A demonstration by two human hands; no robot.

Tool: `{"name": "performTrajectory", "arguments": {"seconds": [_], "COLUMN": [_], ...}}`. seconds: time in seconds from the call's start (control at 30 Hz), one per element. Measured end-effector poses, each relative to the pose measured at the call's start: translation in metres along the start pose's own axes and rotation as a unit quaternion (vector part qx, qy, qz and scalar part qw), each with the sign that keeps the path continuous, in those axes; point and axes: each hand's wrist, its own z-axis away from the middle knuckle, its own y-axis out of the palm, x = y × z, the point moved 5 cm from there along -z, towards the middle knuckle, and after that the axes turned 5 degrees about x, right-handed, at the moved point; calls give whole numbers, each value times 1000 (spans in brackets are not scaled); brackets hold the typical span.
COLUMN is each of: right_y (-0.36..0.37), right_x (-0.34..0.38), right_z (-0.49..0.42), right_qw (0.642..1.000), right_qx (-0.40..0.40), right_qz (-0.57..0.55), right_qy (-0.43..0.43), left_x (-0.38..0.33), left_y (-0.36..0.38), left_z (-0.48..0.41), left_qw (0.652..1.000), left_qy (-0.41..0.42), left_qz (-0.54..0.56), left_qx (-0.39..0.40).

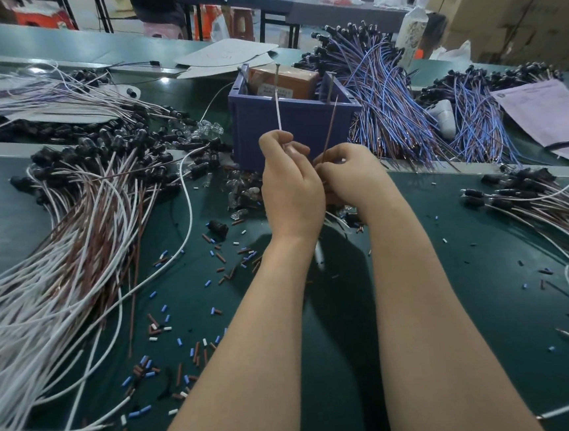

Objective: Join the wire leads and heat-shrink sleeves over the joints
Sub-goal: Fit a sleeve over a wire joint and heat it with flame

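Two thin leads were in hand above the green mat (471, 285); left hand (289, 184) pinched the white lead (278, 112) low down, fingers curled round it, lead standing upright in front of the blue bin (289, 125); right hand (351, 171) gripped the brown lead (329, 125), which leaned up just beside the white one, tips apart; lower ends were hidden between the hands, so whether they were joined could not be told.

Handling, as a judgement: both leads looked light and springy, with smooth insulation likely to slip; best held close to the stripped end so the free length does not whip; bare strands would probably fray if bent hard. Short coloured bits (169, 328) lay scattered on the mat near the forearms (sleeves or stripped offcuts, could not tell); tiny and light, a fingertip pinch job.

Writing: orange box (285, 81) in the bin carried a printed label, too small to read; paper sheet (549, 113) at far right showed print, illegible; bottle (413, 32) behind had a patterned label, unreadable; no brand made out.
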Motion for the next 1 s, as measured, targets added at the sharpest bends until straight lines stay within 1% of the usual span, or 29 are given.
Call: {"name": "performTrajectory", "arguments": {"seconds": [0.17,0.3,0.43,0.5,0.63,0.77,1.0], "right_y": [0,-2,-1,0,-1,-3,-3], "right_x": [4,7,5,4,7,10,10], "right_z": [3,6,4,3,6,10,11], "right_qw": [1000,999,1000,1000,999,1000,999], "right_qx": [-9,-9,-7,-1,-10,-17,-23], "right_qz": [17,36,18,8,31,21,24], "right_qy": [-9,-21,-6,-2,-10,-15,-17], "left_x": [3,1,1,2,4,5,5], "left_y": [0,3,-1,-2,1,3,4], "left_z": [-3,-3,-2,-3,-4,-4,-5], "left_qw": [1000,1000,1000,1000,1000,999,998], "left_qy": [-14,-8,14,14,-9,-21,-28], "left_qz": [9,11,-8,-9,11,21,21], "left_qx": [19,28,-3,-5,16,38,47]}}
